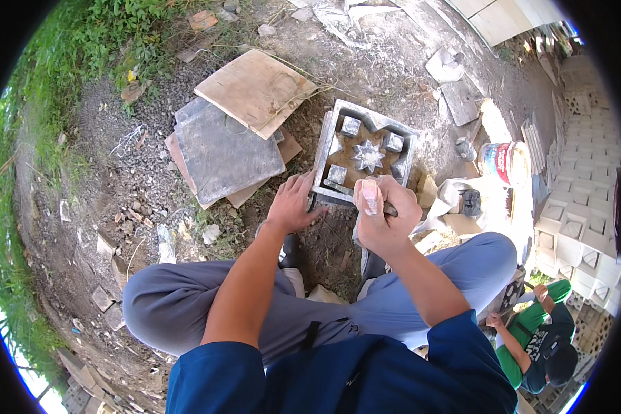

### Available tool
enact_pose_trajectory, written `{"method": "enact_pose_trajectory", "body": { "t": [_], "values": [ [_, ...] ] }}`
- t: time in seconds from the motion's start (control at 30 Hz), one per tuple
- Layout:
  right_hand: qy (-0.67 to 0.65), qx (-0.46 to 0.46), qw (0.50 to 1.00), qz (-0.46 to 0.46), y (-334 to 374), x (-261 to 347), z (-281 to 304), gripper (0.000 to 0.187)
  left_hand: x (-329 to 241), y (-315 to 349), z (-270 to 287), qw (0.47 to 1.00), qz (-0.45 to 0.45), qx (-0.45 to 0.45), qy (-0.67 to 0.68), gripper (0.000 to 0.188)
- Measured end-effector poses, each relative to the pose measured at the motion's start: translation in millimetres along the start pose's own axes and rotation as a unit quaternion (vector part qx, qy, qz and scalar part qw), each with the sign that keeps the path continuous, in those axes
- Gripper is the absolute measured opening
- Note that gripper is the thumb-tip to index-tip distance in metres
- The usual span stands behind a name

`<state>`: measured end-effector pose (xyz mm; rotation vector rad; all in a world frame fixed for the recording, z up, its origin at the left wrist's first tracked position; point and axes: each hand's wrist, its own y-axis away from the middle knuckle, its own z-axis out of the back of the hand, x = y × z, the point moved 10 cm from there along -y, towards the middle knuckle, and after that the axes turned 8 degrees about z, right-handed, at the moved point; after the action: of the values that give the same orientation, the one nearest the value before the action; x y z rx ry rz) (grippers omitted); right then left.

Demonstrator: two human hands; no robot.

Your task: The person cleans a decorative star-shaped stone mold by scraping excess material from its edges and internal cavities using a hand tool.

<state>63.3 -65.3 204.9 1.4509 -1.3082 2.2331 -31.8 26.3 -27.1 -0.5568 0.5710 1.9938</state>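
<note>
- Head view, between one and two o'clock: square grey mould [328, 148].
- Left hand [290, 202]: fingers loosely spread at its seven o'clock corner.
- Right hand [388, 215]: fingers curled around a mostly hidden dark object [391, 209], five o'clock side.

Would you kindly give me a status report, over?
Left hand open at grey mould's near-left corner. Right hand closed over near edge, grip contents unclear. Star shape visible inside. Stacked boards close by, left.

2 hands [293, 201], 1 mold [326, 146], 1 star-shaped block [369, 156], 2 shoes [291, 252], 1 co-worker [544, 339].
</note>
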Motion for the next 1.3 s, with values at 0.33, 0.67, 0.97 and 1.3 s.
{"method": "enact_pose_trajectory", "body": {
  "t": [0.33, 0.67, 0.97, 1.3],
  "values": [
    [-0.142, 0.036, 0.988, 0.047, -25.0, 42.8, -14.8, 0.021, 14.0, -13.0, -2.0, 0.999, 0.027, -0.028, 0.016, 0.075],
    [-0.122, 0.028, 0.992, 0.014, -49.2, 26.8, -4.6, 0.035, 13.6, -11.9, 5.9, 0.997, 0.032, -0.053, 0.049, 0.073],
    [-0.102, 0.041, 0.994, 0.023, -43.5, 24.3, 0.6, 0.015, 15.6, -12.8, 3.4, 0.996, 0.033, -0.06, 0.062, 0.072],
    [-0.147, 0.018, 0.989, -0.02, -36.6, 20.5, 0.6, 0.037, 17.0, -12.7, 8.0, 0.995, 0.034, -0.063, 0.068, 0.073]
  ]
}}
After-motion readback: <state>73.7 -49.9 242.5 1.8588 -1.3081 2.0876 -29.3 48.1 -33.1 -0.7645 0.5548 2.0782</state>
